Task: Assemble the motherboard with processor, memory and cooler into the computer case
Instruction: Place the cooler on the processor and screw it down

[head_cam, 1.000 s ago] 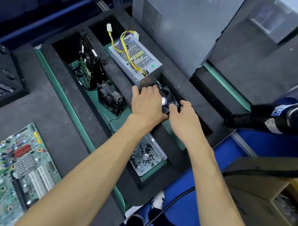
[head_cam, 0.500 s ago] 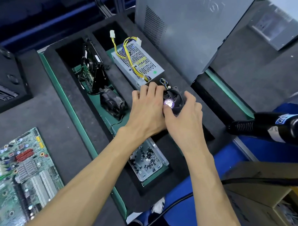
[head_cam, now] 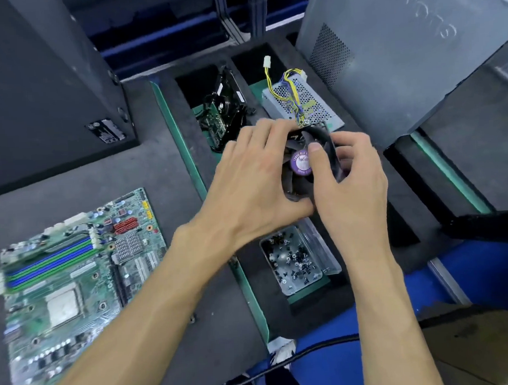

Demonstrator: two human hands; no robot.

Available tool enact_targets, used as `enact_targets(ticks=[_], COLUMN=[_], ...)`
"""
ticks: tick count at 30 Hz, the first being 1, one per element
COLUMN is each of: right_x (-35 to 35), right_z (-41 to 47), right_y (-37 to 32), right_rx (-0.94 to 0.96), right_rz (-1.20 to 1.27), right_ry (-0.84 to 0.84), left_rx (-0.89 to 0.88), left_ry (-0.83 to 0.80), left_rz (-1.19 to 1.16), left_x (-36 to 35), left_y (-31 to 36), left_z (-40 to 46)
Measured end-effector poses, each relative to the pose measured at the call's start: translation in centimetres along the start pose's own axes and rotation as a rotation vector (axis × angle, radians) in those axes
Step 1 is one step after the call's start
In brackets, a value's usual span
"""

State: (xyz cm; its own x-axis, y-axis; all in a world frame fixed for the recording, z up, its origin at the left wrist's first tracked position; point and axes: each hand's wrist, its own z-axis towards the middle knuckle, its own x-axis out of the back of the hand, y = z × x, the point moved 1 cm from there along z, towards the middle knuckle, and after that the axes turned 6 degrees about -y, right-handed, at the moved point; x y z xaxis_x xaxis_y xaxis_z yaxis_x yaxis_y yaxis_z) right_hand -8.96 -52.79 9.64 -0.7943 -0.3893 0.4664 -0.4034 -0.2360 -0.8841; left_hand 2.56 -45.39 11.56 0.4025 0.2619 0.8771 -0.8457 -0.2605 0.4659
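Both hands hold the black cooler (head_cam: pixel 302 164), a round fan with a purple hub label, above the foam tray (head_cam: pixel 364 216). My left hand (head_cam: pixel 246 186) grips its left side and underside. My right hand (head_cam: pixel 351 185) grips the right side, thumb on the hub. The green motherboard (head_cam: pixel 73 276) lies flat on the dark mat at the lower left, with blue and green memory slots and a square silver processor (head_cam: pixel 62 306) on it. The grey computer case (head_cam: pixel 400 49) stands at the upper right.
The foam tray also holds a power supply (head_cam: pixel 301 103) with yellow cables, a black drive (head_cam: pixel 225 106) and a clear box of screws (head_cam: pixel 296 260). A dark case panel (head_cam: pixel 38 85) stands at the upper left. A black tool (head_cam: pixel 481 226) pokes in from the right.
The two hands have lifted the cooler out of its foam slot and carried it up and a little towards me. My view has swung left, so more of the motherboard shows.
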Motion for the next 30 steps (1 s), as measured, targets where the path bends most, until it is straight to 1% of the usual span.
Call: enact_targets(ticks=[3, 5, 8, 10, 11, 13, 15, 17, 19, 21, 23, 27, 30], right_x=[-2.3, -4.1, -7.0, -9.0, -9.9, -11.9, -13.9, -16.0, -17.7, -19.1, -20.3, -22.1, -22.7], right_z=[-1.3, -2.4, -4.6, -6.1, -6.7, -7.9, -9.1, -10.3, -11.5, -12.6, -13.8, -15.1, -15.3], right_y=[-2.2, -3.6, -5.4, -6.3, -6.6, -7.2, -7.8, -8.5, -9.4, -10.2, -10.6, -11.0, -11.0], right_rx=[0.042, 0.055, 0.082, 0.067, 0.026, -0.128, -0.29, -0.377, -0.409, -0.431, -0.449, -0.518, -0.512], right_rz=[0.009, 0.02, 0.046, 0.094, 0.128, 0.232, 0.42, 0.62, 0.747, 0.798, 0.786, 0.784, 0.755], right_ry=[-0.061, -0.151, -0.271, -0.324, -0.345, -0.416, -0.547, -0.659, -0.705, -0.721, -0.751, -0.771, -0.827], left_rx=[0.038, 0.083, 0.202, 0.312, 0.372, 0.492, 0.582, 0.641, 0.683, 0.71, 0.723, 0.695, 0.637], left_ry=[0.05, 0.088, 0.134, 0.2, 0.245, 0.337, 0.399, 0.436, 0.445, 0.43, 0.399, 0.321, 0.275], left_rz=[0.042, 0.059, 0.042, 0.019, -0.007, -0.087, -0.164, -0.205, -0.237, -0.248, -0.217, -0.116, 0.032], left_x=[2.1, 3.3, 5.0, 6.1, 6.7, 7.9, 8.9, 9.8, 10.6, 11.3, 11.9, 12.9, 14.4], left_y=[-2.0, -3.3, -5.4, -6.8, -7.5, -8.9, -10.3, -11.5, -12.4, -13.2, -13.5, -13.8, -14.6], left_z=[-2.7, -4.6, -7.8, -9.9, -10.9, -12.8, -14.6, -16.5, -18.4, -20.1, -21.6, -24.0, -25.7])
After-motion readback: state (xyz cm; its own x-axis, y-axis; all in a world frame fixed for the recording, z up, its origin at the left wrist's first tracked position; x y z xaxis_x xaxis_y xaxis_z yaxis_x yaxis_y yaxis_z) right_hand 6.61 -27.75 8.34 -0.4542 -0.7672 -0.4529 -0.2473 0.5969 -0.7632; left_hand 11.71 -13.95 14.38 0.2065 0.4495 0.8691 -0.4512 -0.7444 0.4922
